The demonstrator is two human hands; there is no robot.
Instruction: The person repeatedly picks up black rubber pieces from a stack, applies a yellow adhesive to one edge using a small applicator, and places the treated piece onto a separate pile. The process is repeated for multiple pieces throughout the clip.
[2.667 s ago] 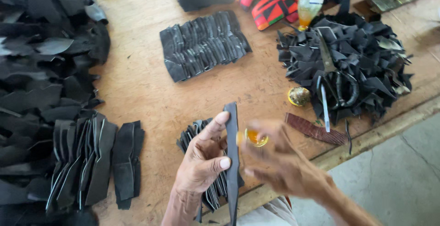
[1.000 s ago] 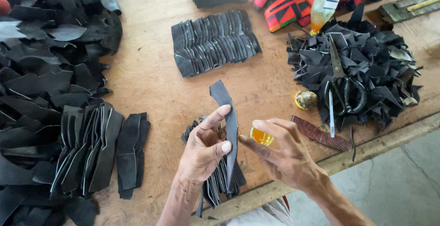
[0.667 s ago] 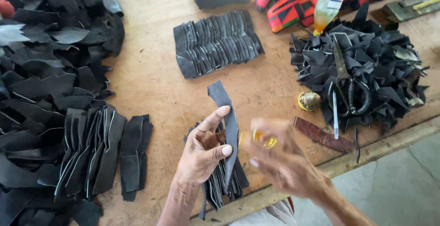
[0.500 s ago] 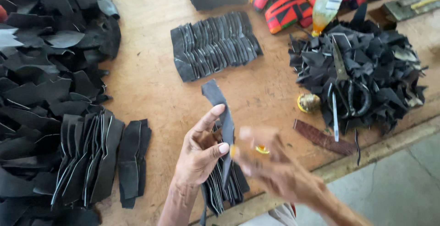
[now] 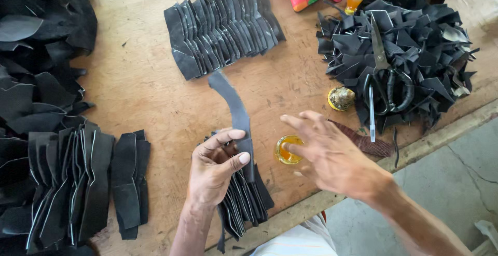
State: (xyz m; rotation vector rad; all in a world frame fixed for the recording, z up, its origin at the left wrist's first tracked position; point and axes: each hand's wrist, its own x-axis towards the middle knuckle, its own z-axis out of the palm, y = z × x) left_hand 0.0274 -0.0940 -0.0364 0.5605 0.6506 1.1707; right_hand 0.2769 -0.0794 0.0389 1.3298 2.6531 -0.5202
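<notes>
Near table edge: left hand [image 5: 213, 169] pinches leather strip [image 5: 234, 111]; right hand [image 5: 332, 155] splayed, blurred, seemingly empty.

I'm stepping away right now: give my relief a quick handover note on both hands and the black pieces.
Left hand pinches one curved black strip upright over the small stack at the table edge.
Right hand is open, fingers spread over the small cup of yellow glue, holding nothing.
Done: fanned rows lie at top centre and at left.
Left: big loose pile at far left. Scissors rest on the scrap heap.
</notes>
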